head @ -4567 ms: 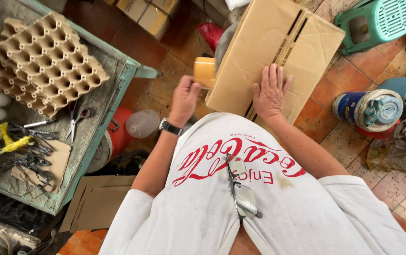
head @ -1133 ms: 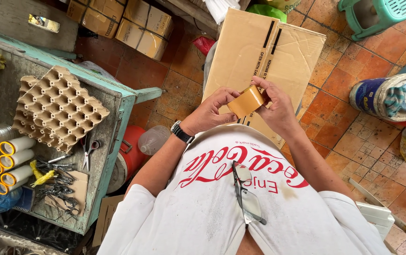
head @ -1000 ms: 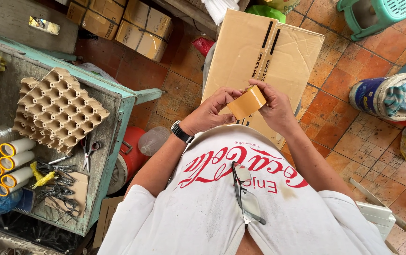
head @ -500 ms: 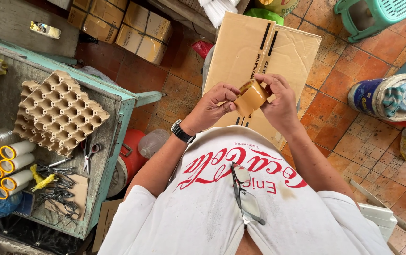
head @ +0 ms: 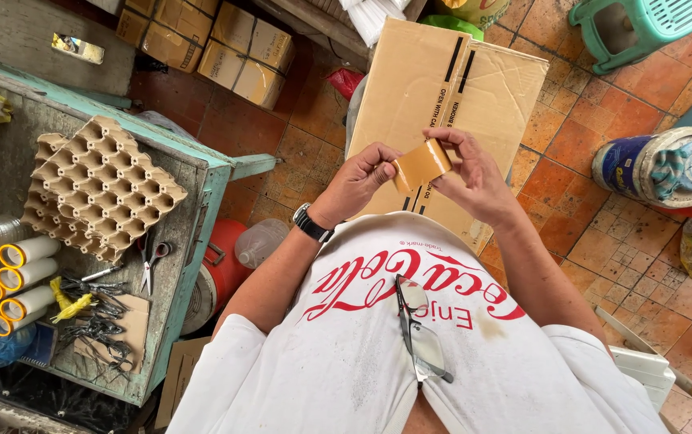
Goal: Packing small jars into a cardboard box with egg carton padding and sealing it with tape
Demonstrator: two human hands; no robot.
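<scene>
Roll of brown packing tape (head: 420,165) now sits edge-on between both hands; half a second ago it showed its round open core, so it has been turned, and the loose end looks like the thing being hunted for or picked at; a few seconds back both palms lay flat on the large flat corrugated cardboard box (head: 452,96) and the roll sat off to the side, so the work has moved from pressing the box to handling the tape

Left hand (head: 358,181) raised chest-high over the box, wrist with black watch (head: 309,223) bent inward, thumb and forefinger pinched shut on the left edge of the roll; right hand (head: 474,178) mirrors it, fingers (head: 449,138) curled over the top, thumb underneath, closed on the right edge; both forearms angle in from the white printed shirt, elbows out

Tape is held in the air just above the box, not touching it as far as visible; box lies on the orange tiled floor (head: 579,153)

Left side: worn teal wooden desk (head: 201,173) carrying a stack of grey pulp egg trays (head: 100,189), small scissors (head: 149,261), several white tape rolls with yellow cores (head: 20,277); green plastic stool (head: 643,24) top right
</scene>
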